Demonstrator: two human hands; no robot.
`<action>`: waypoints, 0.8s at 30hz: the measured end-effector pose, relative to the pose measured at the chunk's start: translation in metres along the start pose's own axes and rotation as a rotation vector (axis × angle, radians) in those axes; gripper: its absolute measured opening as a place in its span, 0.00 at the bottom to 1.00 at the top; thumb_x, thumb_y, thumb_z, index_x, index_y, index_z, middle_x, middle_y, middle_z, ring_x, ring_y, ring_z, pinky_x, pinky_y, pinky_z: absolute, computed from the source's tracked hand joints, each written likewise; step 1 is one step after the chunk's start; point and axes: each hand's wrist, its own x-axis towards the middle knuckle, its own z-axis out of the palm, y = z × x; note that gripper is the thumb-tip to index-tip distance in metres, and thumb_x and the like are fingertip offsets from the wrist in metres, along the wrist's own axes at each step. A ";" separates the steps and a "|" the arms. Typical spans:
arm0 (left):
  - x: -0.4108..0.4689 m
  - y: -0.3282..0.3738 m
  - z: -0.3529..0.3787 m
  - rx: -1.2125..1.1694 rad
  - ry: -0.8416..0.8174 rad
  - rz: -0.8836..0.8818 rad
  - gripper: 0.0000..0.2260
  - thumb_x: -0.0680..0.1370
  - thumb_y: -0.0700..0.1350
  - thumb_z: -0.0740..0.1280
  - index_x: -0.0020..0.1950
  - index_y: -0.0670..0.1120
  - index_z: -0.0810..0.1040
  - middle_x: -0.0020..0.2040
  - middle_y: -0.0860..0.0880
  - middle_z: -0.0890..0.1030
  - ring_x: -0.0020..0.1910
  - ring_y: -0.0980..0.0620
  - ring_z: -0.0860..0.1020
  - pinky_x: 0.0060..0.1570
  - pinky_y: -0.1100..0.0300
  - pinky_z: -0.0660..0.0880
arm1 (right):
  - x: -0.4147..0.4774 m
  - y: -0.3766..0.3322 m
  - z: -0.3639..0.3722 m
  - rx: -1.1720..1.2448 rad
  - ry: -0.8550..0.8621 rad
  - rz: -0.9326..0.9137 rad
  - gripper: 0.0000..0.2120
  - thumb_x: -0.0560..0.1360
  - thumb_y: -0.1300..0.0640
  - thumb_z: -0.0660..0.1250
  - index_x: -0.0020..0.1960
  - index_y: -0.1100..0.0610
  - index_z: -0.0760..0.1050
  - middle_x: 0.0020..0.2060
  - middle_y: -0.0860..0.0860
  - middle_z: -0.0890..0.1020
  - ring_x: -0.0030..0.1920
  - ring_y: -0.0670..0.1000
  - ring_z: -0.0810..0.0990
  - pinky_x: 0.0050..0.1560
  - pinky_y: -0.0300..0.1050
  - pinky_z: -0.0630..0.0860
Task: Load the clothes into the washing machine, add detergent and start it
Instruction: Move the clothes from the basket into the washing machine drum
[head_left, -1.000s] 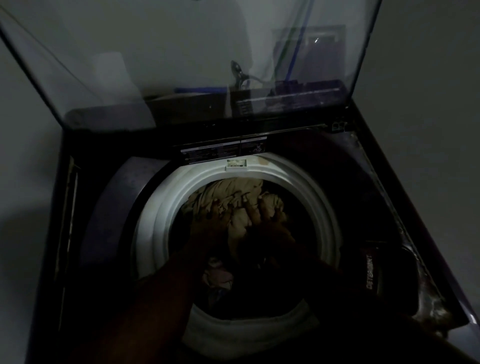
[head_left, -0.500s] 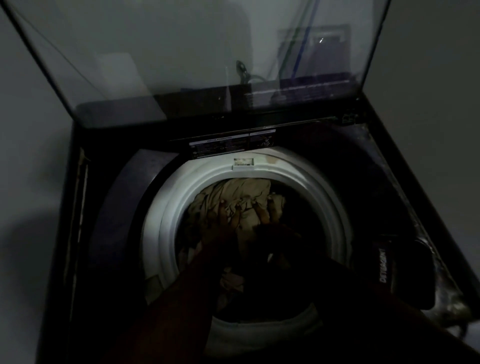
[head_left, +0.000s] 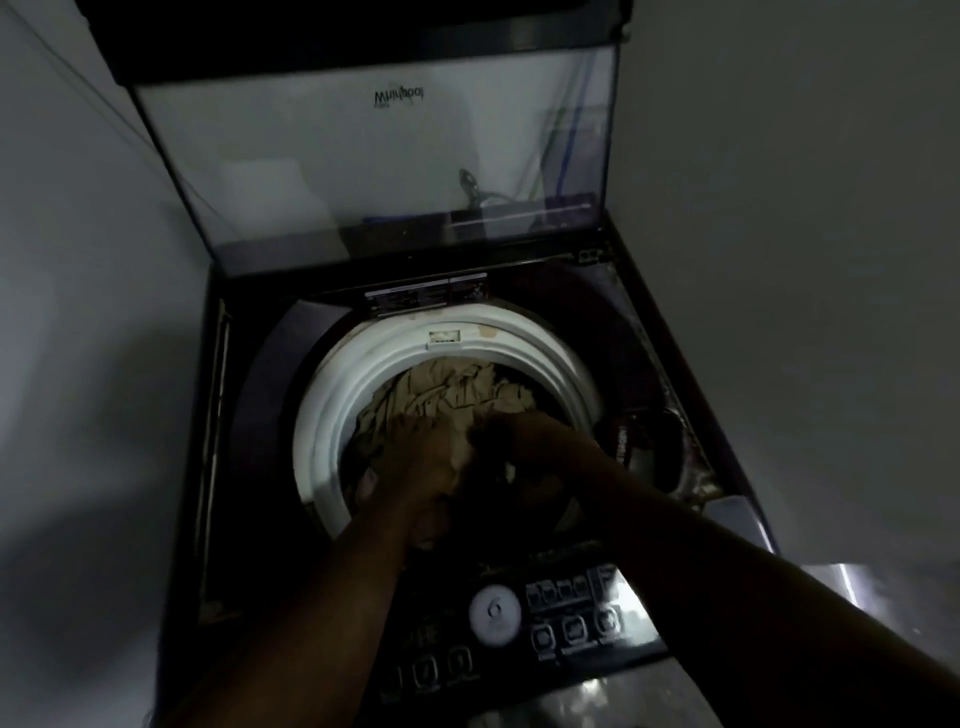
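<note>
Head view: left hand (head_left: 423, 454), right hand (head_left: 524, 441) atop beige clothes (head_left: 457, 392) in drum (head_left: 332, 415); grips unclear, too dark.

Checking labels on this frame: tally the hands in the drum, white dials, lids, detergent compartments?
Hands in the drum: 2 (left hand, right hand)
White dial: 1
Glass lid, open: 1
Detergent compartment: 1
Total: 5

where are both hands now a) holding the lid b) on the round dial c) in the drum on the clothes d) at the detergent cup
c, the left hand and right hand both reach inside the white drum rim onto the beige clothes
</note>
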 end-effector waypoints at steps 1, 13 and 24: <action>-0.007 0.009 -0.004 -0.050 0.070 0.006 0.18 0.79 0.47 0.63 0.67 0.44 0.73 0.67 0.42 0.74 0.65 0.43 0.73 0.63 0.57 0.67 | -0.004 0.000 -0.004 -0.074 0.026 -0.043 0.16 0.79 0.51 0.63 0.64 0.55 0.75 0.62 0.56 0.78 0.59 0.53 0.78 0.40 0.26 0.71; -0.087 0.128 0.008 -0.246 0.450 -0.040 0.17 0.76 0.48 0.65 0.64 0.47 0.73 0.61 0.44 0.78 0.61 0.41 0.75 0.61 0.47 0.73 | -0.126 0.032 -0.091 -0.039 0.469 -0.360 0.10 0.71 0.62 0.65 0.49 0.58 0.81 0.48 0.57 0.84 0.50 0.57 0.81 0.49 0.45 0.77; -0.138 0.263 0.039 -0.215 0.570 0.132 0.17 0.78 0.46 0.64 0.67 0.47 0.72 0.62 0.47 0.76 0.62 0.46 0.75 0.58 0.49 0.74 | -0.208 0.144 -0.145 -0.016 0.557 -0.317 0.07 0.74 0.61 0.64 0.50 0.58 0.80 0.46 0.55 0.82 0.44 0.53 0.80 0.41 0.37 0.68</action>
